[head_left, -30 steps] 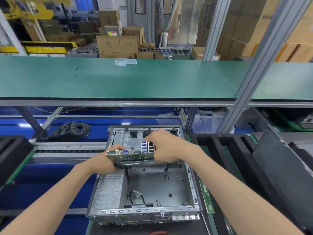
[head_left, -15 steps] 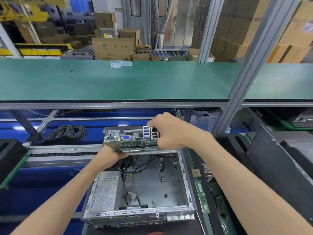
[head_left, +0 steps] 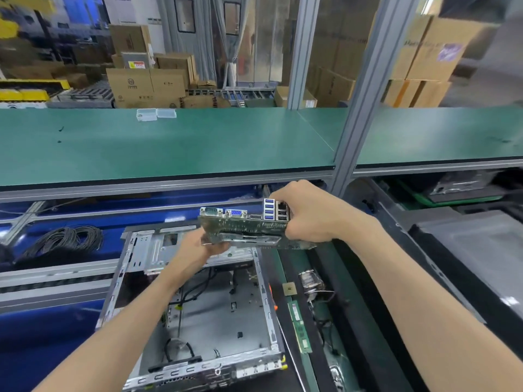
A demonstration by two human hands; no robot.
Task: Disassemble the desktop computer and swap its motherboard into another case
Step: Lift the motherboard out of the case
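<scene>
We see the motherboard (head_left: pixel 246 229) held in the air above the far end of the open computer case (head_left: pixel 215 312), its port side facing us. The left hand (head_left: pixel 202 246) grips its lower left corner from below, fingers curled round the edge. The right hand (head_left: pixel 307 213) clamps its right end beside the blue USB ports, fingers wrapped over the top.

Loose black cables (head_left: pixel 181 298) lie on the case floor under the board. Just right of the case, on a dark tray (head_left: pixel 334 335), we see 1 green memory stick (head_left: pixel 299 326), a small square chip (head_left: pixel 289 288) and a metal bracket (head_left: pixel 311 280) with wires. Farther right sits a dark grey panel (head_left: pixel 475 256). A coil of black cable (head_left: pixel 63 240) rests on the blue lower level to the left.

Above runs a long green bench top (head_left: pixel 169 142) carrying 2 clear plastic boxes (head_left: pixel 155 114), with a grey aluminium post (head_left: pixel 359 108) rising from it. Behind it we see stacked cardboard cartons (head_left: pixel 147 80) and a roller conveyor.
</scene>
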